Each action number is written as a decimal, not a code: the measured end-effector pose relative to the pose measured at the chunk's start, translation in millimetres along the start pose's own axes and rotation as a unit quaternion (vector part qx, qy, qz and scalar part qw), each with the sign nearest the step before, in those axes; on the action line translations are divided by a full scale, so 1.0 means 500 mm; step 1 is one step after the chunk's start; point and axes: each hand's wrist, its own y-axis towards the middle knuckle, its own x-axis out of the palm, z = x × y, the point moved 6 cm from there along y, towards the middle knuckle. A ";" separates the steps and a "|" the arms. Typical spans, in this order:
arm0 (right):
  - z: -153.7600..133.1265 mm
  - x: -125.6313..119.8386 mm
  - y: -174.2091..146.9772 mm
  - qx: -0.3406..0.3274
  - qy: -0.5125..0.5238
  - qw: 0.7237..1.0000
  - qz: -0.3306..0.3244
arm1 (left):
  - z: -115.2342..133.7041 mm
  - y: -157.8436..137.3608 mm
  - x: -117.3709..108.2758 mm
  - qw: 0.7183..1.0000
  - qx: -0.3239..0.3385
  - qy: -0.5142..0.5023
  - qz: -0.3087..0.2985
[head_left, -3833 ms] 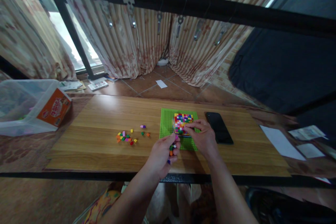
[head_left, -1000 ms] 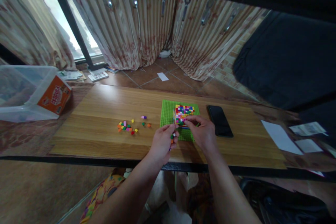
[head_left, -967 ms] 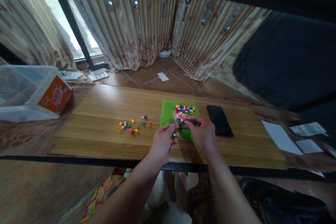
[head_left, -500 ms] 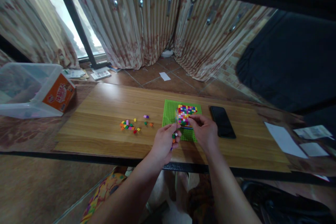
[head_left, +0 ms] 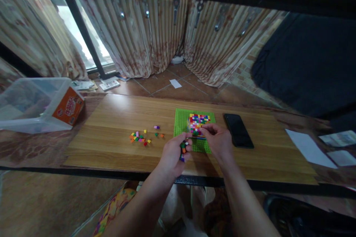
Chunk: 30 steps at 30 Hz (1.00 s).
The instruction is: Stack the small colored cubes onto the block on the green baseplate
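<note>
A block of many-coloured small toy bricks (head_left: pixel 198 120) stands on a green studded baseplate (head_left: pixel 180 120). My left hand (head_left: pixel 175 152) is curled round several loose toy bricks (head_left: pixel 183 149), its thumb and forefinger reaching to the block's near left corner. At the near right side of the block is my right hand (head_left: pixel 218 139), its thumb and fingertips pinched together against the bricks. Whatever lies between those fingertips is too small to make out. More loose bricks (head_left: pixel 137 136) are scattered on the wooden board to the left.
A black phone (head_left: pixel 238 130) lies right of the baseplate. At the far left stands a clear plastic box (head_left: pixel 59 113) with an orange label. White paper (head_left: pixel 310 148) lies at the right. The wooden board (head_left: pixel 105 118) has a dark front edge.
The view has shifted slightly, so everything sits a little lower in the picture. My left fingers have loosened somewhat, showing more of the bricks in them. My right hand stays at the block.
</note>
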 end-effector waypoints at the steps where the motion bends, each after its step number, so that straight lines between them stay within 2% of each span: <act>1: -0.003 -0.001 -0.002 -0.003 -0.006 1.000 0.002 | 0.003 -0.001 0.003 0.999 -0.013 -0.035 -0.010; 3: -0.016 -0.007 -0.008 -0.019 -0.014 1.000 0.017 | 0.015 -0.004 0.010 0.994 -0.019 -0.103 -0.027; 7: -0.065 -0.025 -0.037 -0.085 0.006 0.995 0.051 | 0.048 -0.005 0.016 0.980 0.031 -0.197 -0.029; 11: -0.116 -0.006 -0.078 -0.149 0.050 0.987 -0.035 | 0.063 -0.001 0.016 0.968 0.068 -0.239 -0.028; 16: -0.139 0.031 -0.109 -0.153 0.047 0.980 -0.119 | 0.061 0.003 0.014 0.972 0.088 -0.215 -0.043; 21: -0.136 0.039 -0.110 -0.130 0.028 0.987 -0.093 | 0.058 0.003 0.009 0.976 0.122 -0.177 -0.023; 24: -0.137 0.039 -0.109 -0.141 0.008 0.987 -0.073 | 0.055 0.000 0.009 0.979 0.126 -0.161 -0.006; 30: -0.134 0.048 -0.106 -0.169 -0.033 0.979 -0.105 | 0.045 -0.006 0.011 0.985 0.101 -0.141 -0.005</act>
